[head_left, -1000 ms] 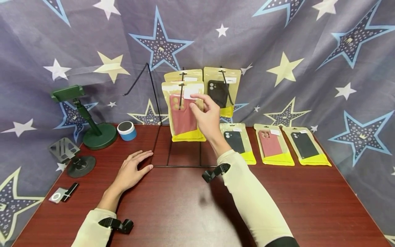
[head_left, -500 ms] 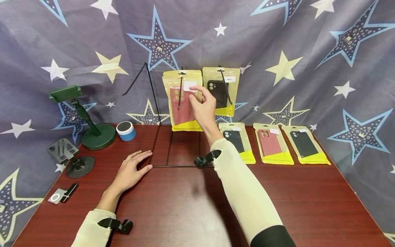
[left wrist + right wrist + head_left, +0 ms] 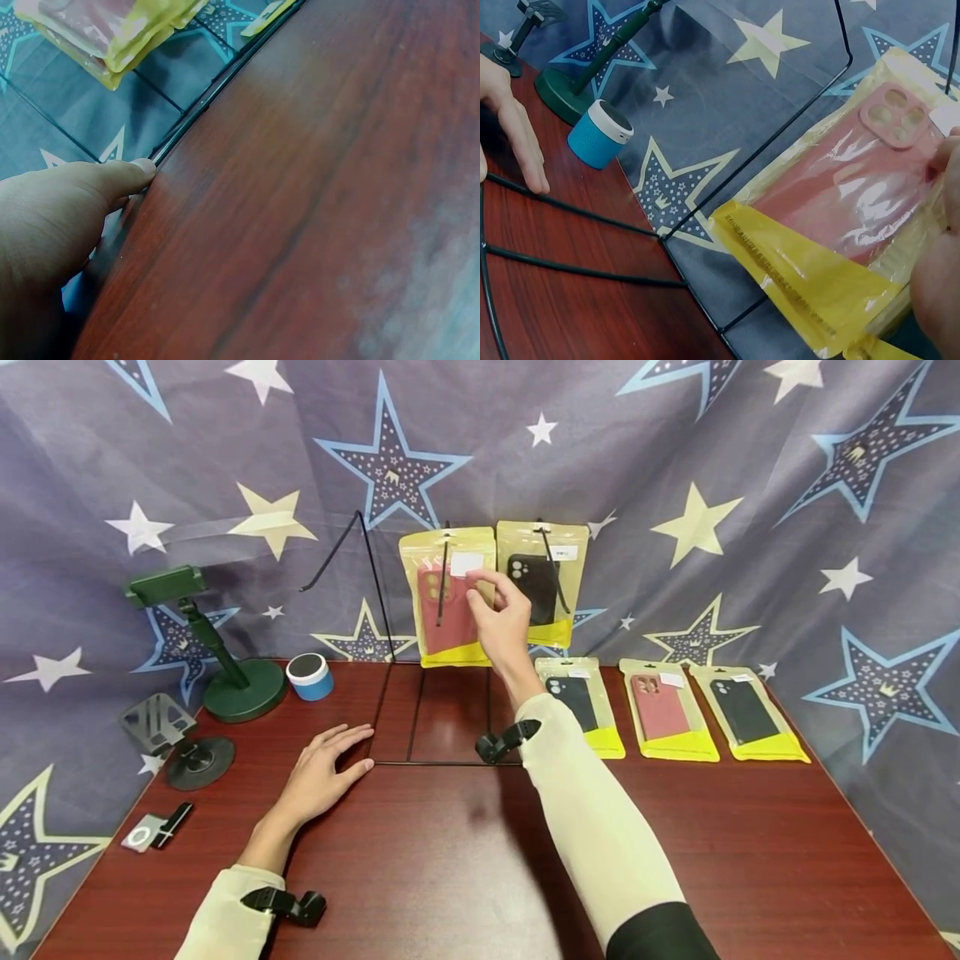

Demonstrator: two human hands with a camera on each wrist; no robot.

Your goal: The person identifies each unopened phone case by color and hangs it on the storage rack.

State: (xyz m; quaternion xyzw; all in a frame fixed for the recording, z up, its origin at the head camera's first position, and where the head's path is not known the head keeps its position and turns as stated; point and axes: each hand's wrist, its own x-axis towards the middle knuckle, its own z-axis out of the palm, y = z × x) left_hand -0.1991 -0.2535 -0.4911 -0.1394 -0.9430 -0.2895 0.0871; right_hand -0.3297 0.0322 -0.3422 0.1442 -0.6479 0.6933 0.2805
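Observation:
A pink phone case in a clear-and-yellow bag point(image 3: 447, 618) hangs on a black prong of the wire rack point(image 3: 380, 602). Thumb and index finger of my right hand point(image 3: 504, 620) pinch the bag's right side, close below its white label. The right wrist view shows the packaged phone case point(image 3: 847, 176) from nearby, with the fingers at its right edge. My left hand point(image 3: 321, 777) rests on the table, fingers stretched out, fingertips against the rack's base. In the left wrist view the thumb point(image 3: 139, 174) lies at the base wire point(image 3: 202, 105). Another bag with a black phone case point(image 3: 531, 578) hangs to the right.
Three bagged phone cases lie at the table's back right, a pink one point(image 3: 663, 708) in the middle. On the left stand a green phone stand point(image 3: 243, 685), a blue-and-white cylinder point(image 3: 310, 678) and a clear-and-black stand point(image 3: 197, 760). A small silver-and-black item point(image 3: 153, 828) lies nearer.
My right hand has pushed the bagged pink phone case back along the prong, so it now covers the bag behind it. My left hand stays in place.

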